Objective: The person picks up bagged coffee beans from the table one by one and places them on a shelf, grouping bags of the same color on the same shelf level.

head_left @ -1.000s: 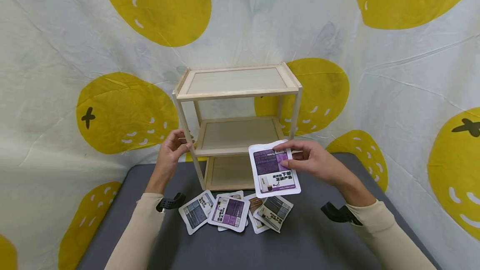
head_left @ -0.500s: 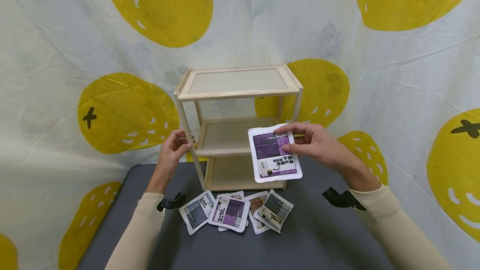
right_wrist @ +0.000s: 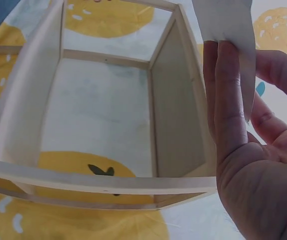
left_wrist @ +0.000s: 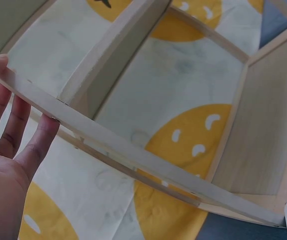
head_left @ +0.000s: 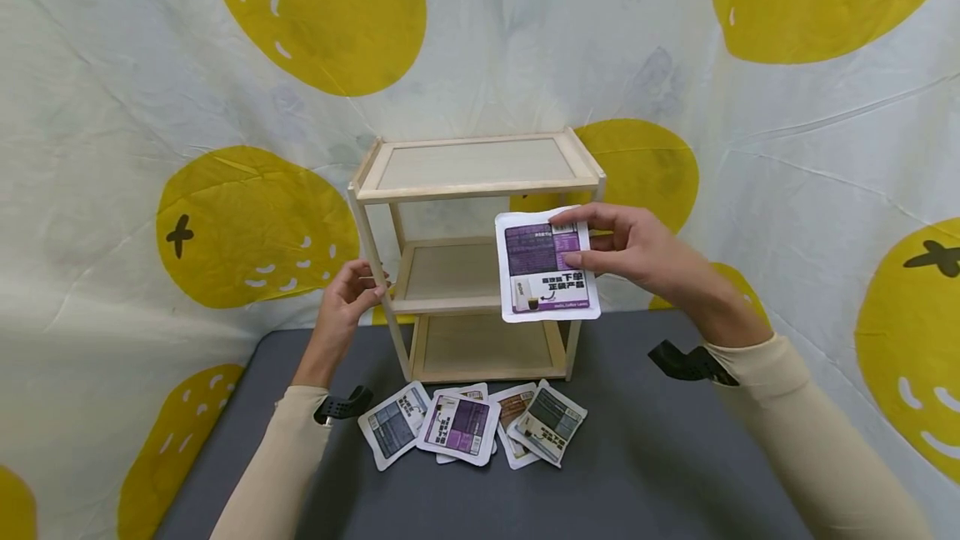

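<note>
Between thumb and fingers, my right hand (head_left: 637,252) pinches a flat white sachet (head_left: 546,294) with a purple printed panel, held up in front of the wooden shelf rack's middle level. Its plain pale side (right_wrist: 226,20) faces the right wrist camera. My left hand (head_left: 341,307) grips the front left post (left_wrist: 108,137) of the three-tier wooden rack (head_left: 476,187), thumb on one side and fingers on the other. On the grey table in front of the rack lie several more sachets: a blue-grey one (head_left: 393,425), a purple one (head_left: 458,427) and a dark one (head_left: 551,423), some overlapping others.
The rack stands at the back of the grey table (head_left: 630,473), with a bare middle shelf (head_left: 450,273) and bottom shelf (head_left: 487,348) partly visible. Behind hangs a white cloth (head_left: 480,40) printed with large yellow fruit.
My right hand has risen with the purple sachet, from just above the table sachets to the height of the middle shelf. The left hand stays on the post.
</note>
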`<state>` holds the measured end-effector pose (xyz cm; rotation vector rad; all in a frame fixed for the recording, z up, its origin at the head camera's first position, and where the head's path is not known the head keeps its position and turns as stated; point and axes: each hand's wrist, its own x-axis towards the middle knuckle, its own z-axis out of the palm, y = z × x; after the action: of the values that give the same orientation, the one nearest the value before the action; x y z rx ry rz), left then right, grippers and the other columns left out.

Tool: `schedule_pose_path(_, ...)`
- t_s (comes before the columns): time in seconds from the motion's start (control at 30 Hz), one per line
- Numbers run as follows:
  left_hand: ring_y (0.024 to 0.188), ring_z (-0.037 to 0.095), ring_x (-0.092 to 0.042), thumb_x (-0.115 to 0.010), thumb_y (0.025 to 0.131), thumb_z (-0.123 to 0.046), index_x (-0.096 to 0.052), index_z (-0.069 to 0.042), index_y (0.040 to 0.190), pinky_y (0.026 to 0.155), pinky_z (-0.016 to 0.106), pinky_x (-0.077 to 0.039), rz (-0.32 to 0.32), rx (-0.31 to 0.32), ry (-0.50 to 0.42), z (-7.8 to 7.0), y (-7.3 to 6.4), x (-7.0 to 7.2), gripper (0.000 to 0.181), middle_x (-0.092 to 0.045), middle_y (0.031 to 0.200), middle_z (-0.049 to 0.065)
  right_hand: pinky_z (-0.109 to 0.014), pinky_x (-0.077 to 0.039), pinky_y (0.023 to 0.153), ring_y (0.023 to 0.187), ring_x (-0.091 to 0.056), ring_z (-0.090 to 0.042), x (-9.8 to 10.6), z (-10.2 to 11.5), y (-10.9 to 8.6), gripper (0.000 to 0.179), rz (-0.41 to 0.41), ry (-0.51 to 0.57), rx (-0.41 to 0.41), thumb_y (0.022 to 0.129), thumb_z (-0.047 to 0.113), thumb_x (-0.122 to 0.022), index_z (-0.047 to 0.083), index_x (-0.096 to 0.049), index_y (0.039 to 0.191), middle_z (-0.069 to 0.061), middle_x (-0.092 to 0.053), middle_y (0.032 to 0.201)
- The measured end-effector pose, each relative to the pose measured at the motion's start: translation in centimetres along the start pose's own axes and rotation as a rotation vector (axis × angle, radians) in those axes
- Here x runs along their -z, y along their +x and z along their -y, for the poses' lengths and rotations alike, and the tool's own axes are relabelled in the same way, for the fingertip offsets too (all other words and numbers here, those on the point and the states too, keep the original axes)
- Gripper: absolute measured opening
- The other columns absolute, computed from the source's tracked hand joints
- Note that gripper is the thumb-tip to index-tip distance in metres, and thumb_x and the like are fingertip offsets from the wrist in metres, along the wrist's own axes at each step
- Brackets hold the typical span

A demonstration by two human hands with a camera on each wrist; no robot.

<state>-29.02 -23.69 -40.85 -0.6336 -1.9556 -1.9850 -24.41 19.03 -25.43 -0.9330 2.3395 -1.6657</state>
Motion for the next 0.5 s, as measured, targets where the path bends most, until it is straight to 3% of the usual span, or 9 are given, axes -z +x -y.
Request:
schedule_pose_path(0.2, 0.104, 0.025, -0.063, -0.064, 0.097, 0.001, -0.05, 0.005, 0.134, 0.087, 0.029, -0.057, 0.003, 0.002, 0.004, -0.1, 0.0, 0.0, 0.04, -0.062, 0.115, 0.01, -0.039, -0.061, 0.083, 0.096, -0.073, -0.034, 0.9, 1.4, 0.6, 0.047, -0.004, -0.019, 0.012, 0.095, 0.008, -0.071, 0.007, -0.057, 0.14, -0.017, -0.066, 0.125)
schedule_pose_path(0.5, 0.106, 0.033, -0.062, -0.063, 0.098, 0.0, -0.05, 0.004, 0.135, 0.088, 0.029, -0.057, 0.002, 0.01, 0.02, 0.1, 0.0, 0.1, 0.039, -0.061, 0.115, 0.011, -0.036, -0.061, 0.082, 0.095, -0.073, -0.032, 2.0, 2.9, 1.5, 0.048, 0.017, -0.057, 0.048, 0.096, 0.005, -0.069, 0.006, -0.055, 0.142, -0.016, -0.065, 0.127)
